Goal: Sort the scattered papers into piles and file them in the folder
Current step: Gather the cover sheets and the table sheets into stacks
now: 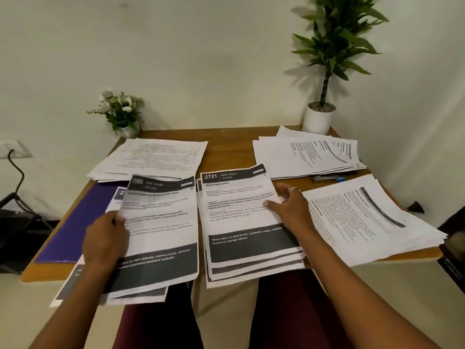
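Purple folder [75,222] lies at the table's [226,152] left edge, nothing filed yet, we judge. Our left hand [105,238] grips a sheaf [161,222] left to sort at the near edge; our right hand [289,207] pinches the middle pile [241,217].

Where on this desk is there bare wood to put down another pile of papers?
Mostly the bare desk strip at the back, between the far-left pile and the far-right pile. The purple folder also lies partly uncovered. The near edge is crowded: the 2721 pile and the 2886 sheets overhang it.
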`<state>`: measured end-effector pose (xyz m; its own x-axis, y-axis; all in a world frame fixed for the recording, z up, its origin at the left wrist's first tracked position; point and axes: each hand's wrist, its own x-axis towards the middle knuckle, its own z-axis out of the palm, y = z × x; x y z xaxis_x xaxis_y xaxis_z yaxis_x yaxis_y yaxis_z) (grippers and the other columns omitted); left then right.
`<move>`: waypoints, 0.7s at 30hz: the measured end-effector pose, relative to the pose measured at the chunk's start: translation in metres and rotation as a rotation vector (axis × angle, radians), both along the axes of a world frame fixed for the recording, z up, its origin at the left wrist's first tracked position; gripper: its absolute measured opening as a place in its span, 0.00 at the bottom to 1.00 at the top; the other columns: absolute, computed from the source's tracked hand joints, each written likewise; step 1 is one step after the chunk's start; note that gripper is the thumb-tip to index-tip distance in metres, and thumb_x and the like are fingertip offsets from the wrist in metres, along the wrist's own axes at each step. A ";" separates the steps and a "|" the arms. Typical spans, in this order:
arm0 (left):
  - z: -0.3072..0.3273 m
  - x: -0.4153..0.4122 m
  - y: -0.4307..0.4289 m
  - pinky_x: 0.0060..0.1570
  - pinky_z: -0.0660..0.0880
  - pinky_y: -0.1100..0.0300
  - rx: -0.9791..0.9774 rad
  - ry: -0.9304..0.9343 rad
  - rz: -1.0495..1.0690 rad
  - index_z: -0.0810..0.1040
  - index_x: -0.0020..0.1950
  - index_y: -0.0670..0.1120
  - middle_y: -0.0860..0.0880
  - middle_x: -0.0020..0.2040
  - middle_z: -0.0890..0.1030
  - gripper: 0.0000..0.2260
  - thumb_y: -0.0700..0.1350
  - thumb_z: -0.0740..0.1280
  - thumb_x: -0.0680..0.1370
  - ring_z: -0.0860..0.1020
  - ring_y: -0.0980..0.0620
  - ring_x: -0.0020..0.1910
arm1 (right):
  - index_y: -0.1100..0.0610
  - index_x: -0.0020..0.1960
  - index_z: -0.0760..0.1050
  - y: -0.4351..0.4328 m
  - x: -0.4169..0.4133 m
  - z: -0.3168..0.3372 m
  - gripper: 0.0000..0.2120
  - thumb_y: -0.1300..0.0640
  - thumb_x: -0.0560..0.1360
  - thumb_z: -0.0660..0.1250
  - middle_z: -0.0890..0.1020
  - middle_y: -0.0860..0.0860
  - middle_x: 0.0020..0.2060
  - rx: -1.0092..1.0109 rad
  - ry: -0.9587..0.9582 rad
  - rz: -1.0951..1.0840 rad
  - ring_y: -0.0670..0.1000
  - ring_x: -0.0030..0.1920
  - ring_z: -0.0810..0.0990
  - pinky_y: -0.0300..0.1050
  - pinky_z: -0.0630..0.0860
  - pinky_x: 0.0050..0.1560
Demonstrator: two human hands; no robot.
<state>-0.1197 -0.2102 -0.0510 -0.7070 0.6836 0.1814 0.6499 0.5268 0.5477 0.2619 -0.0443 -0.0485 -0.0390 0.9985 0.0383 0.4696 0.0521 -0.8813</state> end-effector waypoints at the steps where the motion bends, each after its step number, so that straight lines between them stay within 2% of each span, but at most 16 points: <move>1: -0.003 0.003 0.000 0.42 0.73 0.47 -0.005 0.020 0.008 0.80 0.52 0.42 0.36 0.50 0.83 0.08 0.41 0.61 0.83 0.78 0.32 0.47 | 0.54 0.66 0.76 0.001 -0.003 0.002 0.27 0.55 0.70 0.81 0.81 0.49 0.61 0.001 -0.024 -0.007 0.48 0.58 0.78 0.43 0.75 0.54; 3: -0.005 0.011 0.000 0.46 0.75 0.40 -0.006 0.089 0.017 0.78 0.59 0.43 0.36 0.55 0.80 0.09 0.39 0.62 0.81 0.76 0.32 0.51 | 0.55 0.64 0.77 0.004 -0.008 0.004 0.24 0.57 0.70 0.80 0.83 0.50 0.56 0.017 -0.083 -0.028 0.50 0.54 0.80 0.38 0.74 0.48; 6: -0.005 0.019 0.000 0.55 0.70 0.32 -0.001 0.219 0.025 0.71 0.73 0.43 0.35 0.66 0.73 0.24 0.35 0.67 0.77 0.70 0.30 0.59 | 0.56 0.63 0.77 0.006 -0.013 0.007 0.21 0.60 0.72 0.78 0.82 0.49 0.44 0.020 -0.109 -0.051 0.48 0.45 0.81 0.35 0.70 0.39; 8: -0.002 0.021 0.000 0.56 0.67 0.33 -0.002 0.296 -0.002 0.70 0.74 0.44 0.37 0.68 0.71 0.28 0.33 0.69 0.74 0.68 0.31 0.61 | 0.56 0.63 0.78 0.007 -0.013 0.009 0.20 0.60 0.73 0.77 0.82 0.48 0.40 0.005 -0.102 -0.070 0.45 0.41 0.79 0.38 0.71 0.41; 11: 0.003 0.023 0.003 0.55 0.66 0.36 0.039 0.355 -0.037 0.75 0.69 0.44 0.38 0.66 0.73 0.26 0.31 0.71 0.72 0.68 0.33 0.59 | 0.56 0.60 0.80 0.010 -0.011 0.011 0.15 0.60 0.74 0.77 0.81 0.46 0.39 0.000 -0.081 -0.091 0.42 0.40 0.78 0.36 0.69 0.37; 14: 0.017 0.035 0.011 0.57 0.66 0.38 0.147 0.260 -0.084 0.80 0.63 0.45 0.39 0.65 0.75 0.17 0.34 0.70 0.76 0.70 0.34 0.60 | 0.54 0.57 0.81 0.013 -0.007 0.014 0.12 0.59 0.75 0.76 0.84 0.48 0.45 -0.065 0.003 -0.076 0.48 0.46 0.82 0.36 0.70 0.37; 17: 0.034 0.053 0.020 0.59 0.72 0.44 0.282 0.122 -0.234 0.82 0.59 0.46 0.45 0.60 0.79 0.10 0.38 0.69 0.79 0.75 0.41 0.60 | 0.52 0.51 0.82 0.013 -0.003 0.023 0.02 0.56 0.79 0.72 0.85 0.47 0.46 -0.085 0.093 -0.042 0.50 0.50 0.83 0.38 0.71 0.40; 19: 0.048 0.069 0.025 0.50 0.74 0.58 0.321 -0.057 -0.288 0.82 0.58 0.48 0.51 0.58 0.80 0.08 0.42 0.69 0.80 0.78 0.51 0.53 | 0.52 0.51 0.81 0.013 0.000 0.032 0.03 0.54 0.81 0.68 0.84 0.46 0.47 -0.093 0.130 -0.025 0.47 0.49 0.81 0.38 0.71 0.40; 21: 0.057 0.087 0.029 0.43 0.72 0.64 0.293 -0.242 -0.309 0.82 0.59 0.51 0.55 0.57 0.80 0.07 0.47 0.68 0.82 0.79 0.56 0.49 | 0.53 0.54 0.80 0.014 0.005 0.041 0.06 0.53 0.83 0.66 0.83 0.46 0.49 -0.081 0.168 -0.037 0.45 0.49 0.79 0.38 0.72 0.42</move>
